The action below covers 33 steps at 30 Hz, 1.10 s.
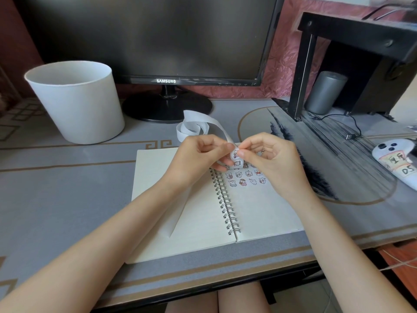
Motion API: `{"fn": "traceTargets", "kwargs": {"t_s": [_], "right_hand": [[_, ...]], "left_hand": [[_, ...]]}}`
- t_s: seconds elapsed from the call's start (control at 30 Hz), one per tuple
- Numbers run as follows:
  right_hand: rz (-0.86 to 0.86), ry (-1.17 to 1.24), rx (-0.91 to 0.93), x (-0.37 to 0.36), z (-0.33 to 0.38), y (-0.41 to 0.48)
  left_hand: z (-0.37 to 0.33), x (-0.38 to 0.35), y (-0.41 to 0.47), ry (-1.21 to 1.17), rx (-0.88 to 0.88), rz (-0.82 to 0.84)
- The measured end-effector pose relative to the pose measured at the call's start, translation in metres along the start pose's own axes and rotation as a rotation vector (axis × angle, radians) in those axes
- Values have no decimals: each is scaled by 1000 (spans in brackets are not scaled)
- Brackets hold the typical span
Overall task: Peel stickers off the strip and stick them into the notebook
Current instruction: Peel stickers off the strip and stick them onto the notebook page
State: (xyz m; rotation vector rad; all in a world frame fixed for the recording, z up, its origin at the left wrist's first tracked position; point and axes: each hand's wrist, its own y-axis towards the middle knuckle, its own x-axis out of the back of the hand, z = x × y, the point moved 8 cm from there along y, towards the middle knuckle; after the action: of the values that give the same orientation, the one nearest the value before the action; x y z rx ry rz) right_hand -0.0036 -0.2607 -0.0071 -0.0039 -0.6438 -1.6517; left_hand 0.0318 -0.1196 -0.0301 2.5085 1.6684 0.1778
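Observation:
An open spiral notebook [198,224] lies on the desk in front of me. Several small cartoon stickers [246,178] sit in rows at the top of its right page. A long white sticker strip [198,123] curls over the desk behind the notebook and runs down into my hands. My left hand [198,159] pinches the strip just above the notebook's spine. My right hand [268,157] pinches a sticker [235,154] at the bent part of the strip with thumb and forefinger. Whether the sticker has lifted off the backing is hidden by my fingers.
A white bucket [76,102] stands at the back left. A dark monitor [153,37] on its round stand is behind the notebook. At the right are a black shelf [352,41], a grey cylinder [325,91], a cable [352,132] and a white phone [397,163].

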Motion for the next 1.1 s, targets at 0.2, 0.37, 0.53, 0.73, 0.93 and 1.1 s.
{"fn": "traceTargets", "kwargs": {"t_s": [0.2, 0.37, 0.53, 0.73, 0.93, 1.1], "right_hand": [[-10, -74, 27, 1, 3, -1], [-6, -72, 28, 0, 4, -2], [-12, -132, 35, -2, 5, -3], [-31, -268, 219, -3, 18, -4], [-48, -225, 128, -2, 11, -3], [-25, -171, 82, -4, 11, -4]], "left_hand": [[0, 0, -1, -6, 14, -13], [0, 0, -1, -3, 25, -15], [2, 2, -1, 2, 34, -42], [2, 3, -1, 1, 48, -56], [-1, 0, -2, 3, 24, -33], [-1, 2, -2, 6, 32, -46]]}}
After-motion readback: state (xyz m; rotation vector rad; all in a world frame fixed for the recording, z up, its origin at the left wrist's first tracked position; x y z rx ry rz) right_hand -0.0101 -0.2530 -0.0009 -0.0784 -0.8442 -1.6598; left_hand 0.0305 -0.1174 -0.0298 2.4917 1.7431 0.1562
